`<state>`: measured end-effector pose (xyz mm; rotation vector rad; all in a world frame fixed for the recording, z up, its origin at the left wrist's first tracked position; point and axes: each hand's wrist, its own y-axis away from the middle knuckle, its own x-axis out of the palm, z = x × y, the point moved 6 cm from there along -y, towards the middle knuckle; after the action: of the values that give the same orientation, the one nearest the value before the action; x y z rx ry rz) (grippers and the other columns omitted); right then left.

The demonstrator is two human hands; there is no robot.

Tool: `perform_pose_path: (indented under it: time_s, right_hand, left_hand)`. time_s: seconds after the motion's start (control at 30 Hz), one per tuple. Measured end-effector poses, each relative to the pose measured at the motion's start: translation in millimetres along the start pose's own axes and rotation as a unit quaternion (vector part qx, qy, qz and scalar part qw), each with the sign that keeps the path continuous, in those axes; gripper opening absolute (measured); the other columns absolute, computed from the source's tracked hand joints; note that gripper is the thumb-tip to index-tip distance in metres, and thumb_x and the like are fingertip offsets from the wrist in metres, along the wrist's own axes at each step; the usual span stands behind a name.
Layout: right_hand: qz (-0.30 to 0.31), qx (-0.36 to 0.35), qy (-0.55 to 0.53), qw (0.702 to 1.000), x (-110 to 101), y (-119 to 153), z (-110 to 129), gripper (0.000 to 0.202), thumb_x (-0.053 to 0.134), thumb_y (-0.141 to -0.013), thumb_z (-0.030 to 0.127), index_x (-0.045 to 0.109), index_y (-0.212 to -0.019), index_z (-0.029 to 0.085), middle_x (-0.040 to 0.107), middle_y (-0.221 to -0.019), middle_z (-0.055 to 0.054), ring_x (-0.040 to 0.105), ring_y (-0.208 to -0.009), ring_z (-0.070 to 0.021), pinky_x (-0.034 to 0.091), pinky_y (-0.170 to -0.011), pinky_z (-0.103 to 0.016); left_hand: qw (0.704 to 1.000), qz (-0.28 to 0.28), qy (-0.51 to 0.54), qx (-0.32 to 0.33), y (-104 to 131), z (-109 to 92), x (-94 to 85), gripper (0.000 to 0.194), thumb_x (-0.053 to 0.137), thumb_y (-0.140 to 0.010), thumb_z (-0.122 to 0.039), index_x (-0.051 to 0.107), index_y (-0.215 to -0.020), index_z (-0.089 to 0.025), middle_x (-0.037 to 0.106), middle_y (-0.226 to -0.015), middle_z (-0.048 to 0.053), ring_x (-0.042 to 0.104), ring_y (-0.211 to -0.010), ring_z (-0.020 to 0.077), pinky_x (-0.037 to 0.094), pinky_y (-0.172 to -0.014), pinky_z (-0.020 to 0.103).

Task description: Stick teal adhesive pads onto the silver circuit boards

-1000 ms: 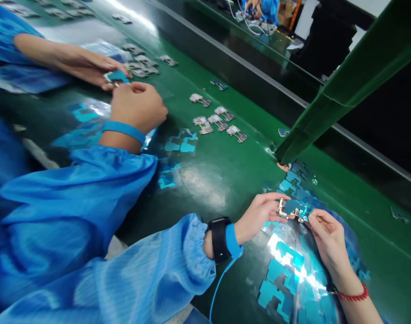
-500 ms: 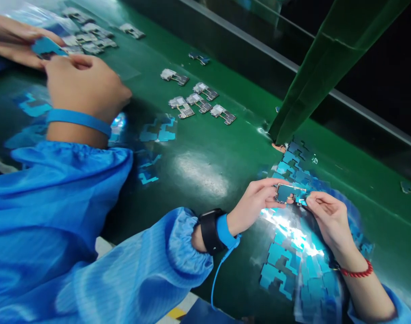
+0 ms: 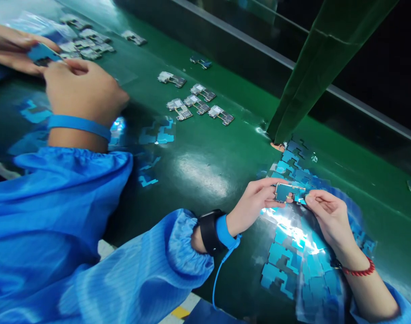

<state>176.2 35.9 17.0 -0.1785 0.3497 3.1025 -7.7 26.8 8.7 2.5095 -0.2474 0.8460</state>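
Note:
My left hand (image 3: 251, 202), with a black watch and blue strap at the wrist, grips the left end of a small circuit board (image 3: 283, 192) with a blue-green face. At the board's right end, my right hand (image 3: 327, 211) pinches its edge between thumb and finger; a red bracelet circles that wrist. The board is held tilted above clear sheets bearing blue cut-out stickers (image 3: 276, 254). Glare covers part of the sheets just below the board.
A co-worker's hands (image 3: 84, 87) hold another blue-faced board (image 3: 43, 53) at the upper left. Several loose boards (image 3: 196, 103) lie on the green table (image 3: 205, 153), others beside a plastic bag (image 3: 40, 27). A green-covered post (image 3: 313, 63) rises behind my hands.
The board between my hands has turned slightly, showing more of its blue-green face. My hands have hardly moved. The view has shifted a little.

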Motion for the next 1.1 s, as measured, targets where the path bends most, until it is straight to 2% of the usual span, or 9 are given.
perform_pose_path:
  time_s: [0.47,0.67,0.87,0.93,1.1]
  right_hand:
    - [0.009,0.003,-0.001,1.000,0.4,-0.2,-1.5,0.026,0.084,-0.065,0.041,0.072,-0.072,0.019,0.066,-0.068,-0.003,0.056,-0.061,-0.0117,0.048,-0.057,-0.021]
    - [0.008,-0.001,0.006,1.000,0.8,0.7,-0.6,0.027,0.083,-0.065,0.042,0.072,-0.072,0.019,0.066,-0.069,-0.003,0.056,-0.061,-0.0125,0.048,-0.057,-0.023]
    - [0.011,-0.004,0.009,1.000,0.3,-0.2,-1.3,0.026,0.082,-0.066,0.042,0.072,-0.072,0.019,0.065,-0.069,-0.003,0.056,-0.060,-0.0123,0.048,-0.056,-0.022]
    - [0.011,-0.002,0.007,1.000,0.3,-0.2,-1.3,0.026,0.082,-0.066,0.042,0.072,-0.072,0.019,0.066,-0.069,-0.003,0.056,-0.060,-0.0124,0.048,-0.056,-0.022]
    - [0.010,0.007,-0.004,1.000,0.9,0.2,-1.4,0.025,0.083,-0.065,0.040,0.073,-0.072,0.019,0.066,-0.069,-0.002,0.056,-0.061,-0.0112,0.048,-0.057,-0.021]
  left_hand:
    - [1.000,-0.001,-0.015,-0.001,0.5,-0.7,0.4,0.037,0.056,-0.069,-0.021,0.066,-0.103,-0.010,0.074,-0.080,0.006,0.072,-0.088,0.0224,0.058,-0.080,0.034]
    - [1.000,-0.004,-0.007,0.011,0.7,-2.3,1.3,0.031,0.058,-0.070,-0.018,0.067,-0.098,-0.012,0.064,-0.062,-0.002,0.071,-0.082,0.0187,0.059,-0.076,0.030]
    - [0.999,-0.006,-0.031,0.018,4.3,-5.5,3.8,0.029,0.059,-0.072,-0.016,0.067,-0.100,-0.013,0.060,-0.057,-0.005,0.071,-0.080,0.0174,0.059,-0.078,0.031]
    - [0.999,-0.012,-0.042,0.014,4.4,-5.7,3.4,0.029,0.060,-0.072,-0.015,0.066,-0.101,-0.013,0.063,-0.059,-0.005,0.071,-0.081,0.0177,0.059,-0.078,0.031]
    - [0.998,-0.019,-0.064,0.004,2.1,-3.1,2.5,0.031,0.064,-0.074,-0.018,0.065,-0.104,-0.012,0.075,-0.080,0.004,0.072,-0.081,0.0175,0.058,-0.078,0.031]
